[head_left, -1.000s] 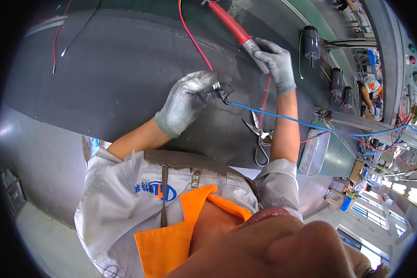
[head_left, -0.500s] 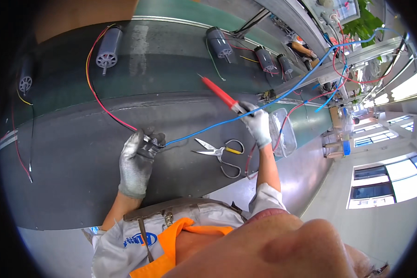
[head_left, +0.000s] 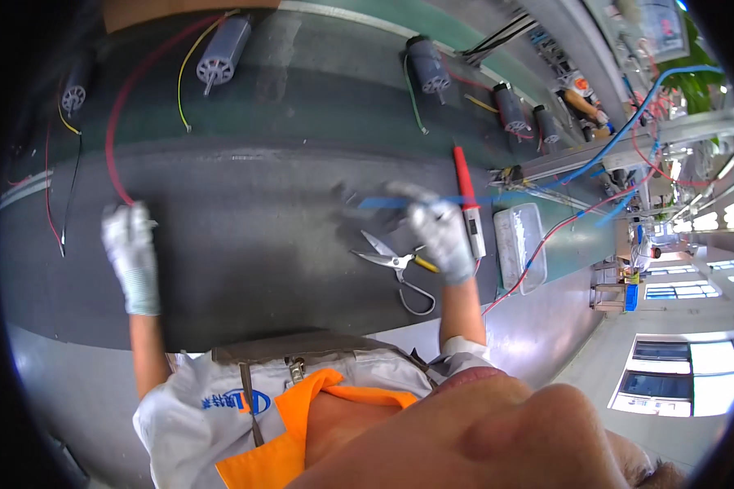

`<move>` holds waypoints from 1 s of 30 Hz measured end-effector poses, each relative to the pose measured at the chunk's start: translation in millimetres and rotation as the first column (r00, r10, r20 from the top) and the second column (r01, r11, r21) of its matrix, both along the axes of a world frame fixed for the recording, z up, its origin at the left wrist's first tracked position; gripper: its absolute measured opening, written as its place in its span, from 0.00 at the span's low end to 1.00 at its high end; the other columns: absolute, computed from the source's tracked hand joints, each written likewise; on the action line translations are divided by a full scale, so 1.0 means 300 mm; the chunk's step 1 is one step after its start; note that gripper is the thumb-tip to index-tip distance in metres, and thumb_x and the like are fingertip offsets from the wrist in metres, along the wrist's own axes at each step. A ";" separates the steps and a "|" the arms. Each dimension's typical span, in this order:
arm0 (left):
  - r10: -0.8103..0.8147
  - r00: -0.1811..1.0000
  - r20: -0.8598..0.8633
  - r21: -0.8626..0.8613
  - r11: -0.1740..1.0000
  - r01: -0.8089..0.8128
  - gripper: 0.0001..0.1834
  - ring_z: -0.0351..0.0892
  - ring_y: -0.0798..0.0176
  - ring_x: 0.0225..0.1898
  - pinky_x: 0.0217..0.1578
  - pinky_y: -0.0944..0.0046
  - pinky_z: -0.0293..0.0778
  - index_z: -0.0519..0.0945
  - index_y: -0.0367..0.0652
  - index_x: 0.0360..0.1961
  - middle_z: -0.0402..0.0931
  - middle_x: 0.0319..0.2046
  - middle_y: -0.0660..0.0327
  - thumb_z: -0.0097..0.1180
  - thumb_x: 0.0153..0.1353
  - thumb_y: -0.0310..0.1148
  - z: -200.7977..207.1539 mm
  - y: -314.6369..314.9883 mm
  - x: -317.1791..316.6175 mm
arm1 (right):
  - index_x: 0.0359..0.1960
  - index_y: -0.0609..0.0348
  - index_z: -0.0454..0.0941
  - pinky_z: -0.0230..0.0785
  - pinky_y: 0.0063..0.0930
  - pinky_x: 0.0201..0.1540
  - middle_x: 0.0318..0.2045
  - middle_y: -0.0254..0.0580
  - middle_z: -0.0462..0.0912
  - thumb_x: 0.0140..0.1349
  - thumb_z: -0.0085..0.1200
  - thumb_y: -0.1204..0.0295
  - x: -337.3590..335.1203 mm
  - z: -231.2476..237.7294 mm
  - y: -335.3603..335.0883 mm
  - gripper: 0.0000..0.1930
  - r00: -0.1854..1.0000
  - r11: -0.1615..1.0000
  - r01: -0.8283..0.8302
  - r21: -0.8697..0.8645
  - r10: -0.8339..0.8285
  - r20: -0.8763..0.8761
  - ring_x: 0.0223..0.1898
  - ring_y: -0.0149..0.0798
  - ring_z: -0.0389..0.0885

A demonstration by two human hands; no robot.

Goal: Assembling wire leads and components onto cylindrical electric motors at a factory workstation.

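Observation:
My left hand (head_left: 130,259), in a white glove, is at the left of the bench, its fingers closed on a red wire (head_left: 114,122). The wire curves up to a grey cylindrical motor (head_left: 223,50). Motion blurs my right hand (head_left: 444,238), also gloved; its hold is unclear. Across its fingers runs a blurred blue cable (head_left: 391,202), with a smeared end to the left. Right beside that hand, a red pen-shaped probe (head_left: 465,179) with a pale handle lies pointing away. Scissors (head_left: 395,262) with a yellow grip piece lie just left of my right wrist.
More motors stand along the far strip, including one (head_left: 428,67) at centre right and one (head_left: 75,85) at far left, with loose wires. A clear plastic box (head_left: 520,244) stands at the right. A metal rail (head_left: 595,155) and hanging cables rise beyond it.
My left hand has moved left with the red wire, away from the blue cable's end. The blue cable's end has shifted right. My right hand has let go of the red probe.

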State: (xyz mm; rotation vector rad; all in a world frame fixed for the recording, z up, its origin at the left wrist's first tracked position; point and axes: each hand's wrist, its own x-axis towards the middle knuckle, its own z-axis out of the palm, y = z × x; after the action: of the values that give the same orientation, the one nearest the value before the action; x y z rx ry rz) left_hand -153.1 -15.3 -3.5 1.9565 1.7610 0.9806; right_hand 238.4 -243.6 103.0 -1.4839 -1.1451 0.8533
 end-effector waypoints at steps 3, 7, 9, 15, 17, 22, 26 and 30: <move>0.290 0.873 -0.391 0.494 0.867 -0.067 0.27 0.74 0.41 0.56 0.59 0.49 0.68 0.76 0.33 0.57 0.76 0.54 0.43 0.63 0.65 0.42 0.075 -0.017 -0.168 | 0.54 0.67 0.81 0.76 0.23 0.44 0.41 0.42 0.86 0.68 0.59 0.68 0.146 -0.068 -0.046 0.17 0.936 0.833 0.329 -0.445 -0.225 0.269 0.39 0.27 0.82; -0.497 0.792 -0.354 0.243 0.769 0.591 0.21 0.76 0.45 0.53 0.55 0.49 0.70 0.80 0.43 0.54 0.80 0.49 0.54 0.65 0.59 0.33 0.124 -0.198 0.058 | 0.55 0.65 0.81 0.77 0.31 0.47 0.44 0.47 0.87 0.66 0.59 0.68 0.251 -0.060 0.060 0.18 0.895 0.961 0.193 -0.199 -0.089 0.436 0.44 0.37 0.86; -0.914 0.331 -0.234 0.120 0.311 0.943 0.17 0.80 0.50 0.45 0.48 0.50 0.76 0.82 0.45 0.47 0.81 0.38 0.57 0.60 0.54 0.28 0.123 -0.266 0.267 | 0.59 0.62 0.78 0.77 0.37 0.50 0.48 0.54 0.86 0.65 0.58 0.64 0.351 -0.066 0.241 0.22 0.561 0.966 0.253 0.057 -0.194 0.805 0.48 0.49 0.86; -0.880 -0.194 -0.434 0.071 -0.248 0.966 0.20 0.81 0.57 0.44 0.51 0.49 0.75 0.79 0.47 0.50 0.80 0.39 0.59 0.57 0.57 0.38 0.070 -0.426 0.752 | 0.72 0.54 0.61 0.76 0.42 0.50 0.47 0.57 0.85 0.58 0.63 0.60 0.927 -0.182 0.615 0.40 0.474 0.782 0.568 -0.256 -0.056 0.879 0.46 0.55 0.86; -0.952 -0.067 -0.298 0.264 -0.150 0.953 0.19 0.77 0.53 0.53 0.58 0.44 0.70 0.79 0.45 0.49 0.77 0.48 0.55 0.58 0.58 0.40 0.029 -0.420 0.851 | 0.75 0.50 0.56 0.77 0.39 0.49 0.47 0.53 0.86 0.55 0.66 0.65 1.056 -0.287 0.655 0.45 0.630 0.862 0.469 -0.193 -0.174 0.757 0.43 0.49 0.87; -0.979 0.056 -0.198 0.148 0.027 0.989 0.20 0.69 0.49 0.62 0.64 0.41 0.62 0.78 0.45 0.50 0.73 0.55 0.52 0.59 0.58 0.41 0.000 -0.400 0.909 | 0.76 0.40 0.52 0.78 0.45 0.46 0.42 0.54 0.86 0.55 0.64 0.63 0.879 -0.330 0.708 0.47 0.612 0.846 0.524 -0.098 -0.294 0.734 0.40 0.51 0.87; -0.919 0.356 0.167 0.255 0.389 0.885 0.19 0.68 0.43 0.61 0.64 0.44 0.63 0.78 0.45 0.52 0.73 0.54 0.48 0.54 0.58 0.31 0.025 -0.293 0.941 | 0.73 0.42 0.60 0.77 0.51 0.45 0.41 0.57 0.86 0.59 0.53 0.62 0.429 -0.258 0.770 0.37 0.227 0.766 0.641 -0.037 -0.144 0.963 0.41 0.57 0.86; -0.662 0.626 0.412 0.290 0.747 0.598 0.19 0.72 0.47 0.58 0.61 0.54 0.67 0.78 0.42 0.56 0.75 0.52 0.49 0.52 0.63 0.25 0.026 -0.128 0.867 | 0.70 0.40 0.64 0.78 0.49 0.44 0.36 0.55 0.87 0.60 0.53 0.60 0.109 -0.234 0.601 0.34 0.285 0.820 0.563 -0.104 -0.074 0.956 0.37 0.56 0.86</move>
State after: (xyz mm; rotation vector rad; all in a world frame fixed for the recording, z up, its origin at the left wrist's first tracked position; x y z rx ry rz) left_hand 107.0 -53.5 4.2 1.9312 0.6424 1.1848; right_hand 271.2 -63.2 32.9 -2.6687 -1.3611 -0.2264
